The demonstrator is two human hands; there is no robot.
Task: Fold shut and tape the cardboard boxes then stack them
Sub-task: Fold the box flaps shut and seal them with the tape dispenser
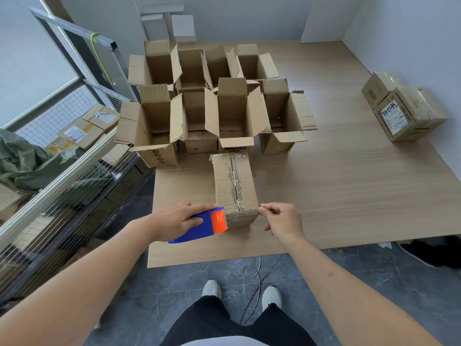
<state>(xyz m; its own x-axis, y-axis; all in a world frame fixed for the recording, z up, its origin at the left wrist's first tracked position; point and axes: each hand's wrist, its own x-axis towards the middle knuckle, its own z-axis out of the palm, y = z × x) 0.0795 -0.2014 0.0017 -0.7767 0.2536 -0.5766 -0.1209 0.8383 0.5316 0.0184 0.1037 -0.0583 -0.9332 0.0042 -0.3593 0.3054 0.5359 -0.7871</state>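
One closed box (235, 187) lies on the wooden worktop (349, 186) near its front edge, its flaps folded shut and clear tape running along the centre seam. The left hand (178, 219) grips a blue tape dispenser (199, 227) with an orange roll, its nose pressed against the box's near left corner. The right hand (280, 221) is at the near right corner, fingers (264, 210) curled and thumb pinched to forefinger (the tape itself is too clear to make out, so whether they hold a strip cannot be told).

Behind it stands a cluster of open boxes (214, 101) with flaps raised; about eight in two rows, though the flaps overlap and hide the back ones, so the count is unsure. Two taped boxes (404, 106) sit at the worktop's far right, their label writing unreadable. At left, a wire cage (74, 171) holds more parcels, partly covered by green cloth and cut off by the frame edge.
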